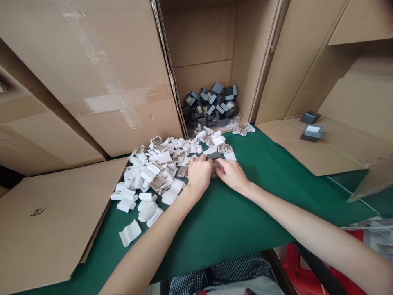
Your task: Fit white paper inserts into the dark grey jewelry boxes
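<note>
"While a small dark-grey, flat-sided, box-like piece (213, 155) is held between the left hand (199, 174) and the right hand (232, 174), which step can be taken to be in hand?"

"Close handling of that single piece, it would be judged. It is held low over the smooth green tabletop (276, 164), at the right-hand edge of a heap of curled white pieces (162, 157), some of them lined in brownish grey. Whether it is being opened, shut or filled cannot be told, since much of it is covered by the fingers."

"How is it gripped?"

"By both hands, as far as can be seen. The left fingers are curled in on it, though their tips are hidden; on the right it is pinched between thumb and fingers."

"And where are similar items seen?"

"Dark-grey and black square boxes (220, 109) are piled inside a tall, open brown cardboard carton (202, 32) beyond. Two more dark-grey boxes (310, 133) are set on a flat brown cardboard flap (307, 153) to the right."

"What is called for by the next move?"

"A steady hold by one hand, it is judged, so that the other can be freed for fine work."
</note>
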The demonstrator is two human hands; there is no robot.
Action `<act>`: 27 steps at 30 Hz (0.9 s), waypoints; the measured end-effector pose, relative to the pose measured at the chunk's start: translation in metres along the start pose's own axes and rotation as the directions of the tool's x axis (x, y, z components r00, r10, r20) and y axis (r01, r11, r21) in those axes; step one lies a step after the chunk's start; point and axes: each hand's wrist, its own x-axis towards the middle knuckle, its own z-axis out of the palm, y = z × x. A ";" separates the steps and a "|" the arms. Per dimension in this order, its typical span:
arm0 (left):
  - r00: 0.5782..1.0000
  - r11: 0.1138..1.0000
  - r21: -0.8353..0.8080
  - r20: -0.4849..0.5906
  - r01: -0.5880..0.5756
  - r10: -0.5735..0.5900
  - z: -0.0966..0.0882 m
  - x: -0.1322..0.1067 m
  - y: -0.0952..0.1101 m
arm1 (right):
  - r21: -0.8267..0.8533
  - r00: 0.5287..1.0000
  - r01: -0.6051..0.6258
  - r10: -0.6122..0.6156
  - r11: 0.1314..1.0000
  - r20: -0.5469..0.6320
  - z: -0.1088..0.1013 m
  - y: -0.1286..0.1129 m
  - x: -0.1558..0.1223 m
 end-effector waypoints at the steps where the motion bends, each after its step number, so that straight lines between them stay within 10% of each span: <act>1: 1.000 1.000 -0.009 0.027 0.010 -0.010 -0.002 0.002 0.000 | -0.053 1.000 -0.011 0.012 0.999 0.006 -0.003 -0.002 0.000; 9: 0.989 0.997 -0.030 0.136 0.066 -0.061 -0.009 0.016 0.015 | -0.394 0.980 -0.089 0.151 0.915 0.129 -0.019 -0.013 0.008; 27: 0.981 0.989 0.045 0.121 0.144 -0.149 -0.002 0.013 0.028 | -0.366 0.984 -0.059 0.116 0.929 0.133 -0.011 -0.009 0.012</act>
